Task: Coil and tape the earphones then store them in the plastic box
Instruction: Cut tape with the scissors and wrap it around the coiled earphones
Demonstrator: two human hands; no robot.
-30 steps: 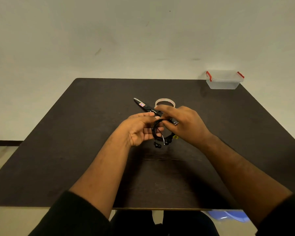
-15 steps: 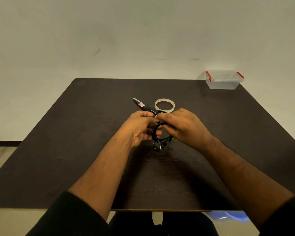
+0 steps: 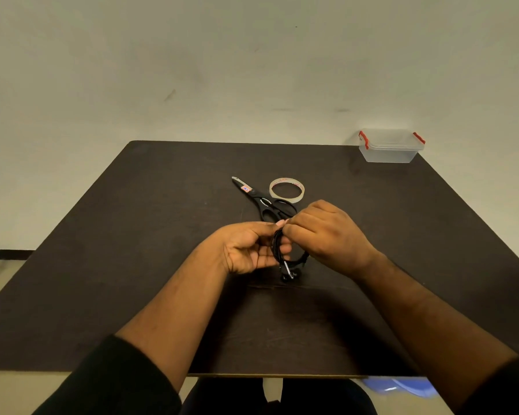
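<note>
Dark brown counter (image 3: 132, 265) against a plain pale wall, two hands coiling earphones at centre frame.

Just below centre, the left hand (image 3: 246, 250) cups a black coiled earphone cable (image 3: 277, 248) with its fingers curled round the loops, while the right hand (image 3: 327, 235) pinches the top of the coil; the earbuds dangle beneath. Black-handled scissors (image 3: 264, 202) and a clear roll of tape (image 3: 286, 190) lie just beyond the hands. A clear plastic box with red clips (image 3: 390, 148) sits in the upper right, lid on. Judged from this, coiling is nearly done; keeping the loops even and firmly held should stop them springing apart before taping.
</note>
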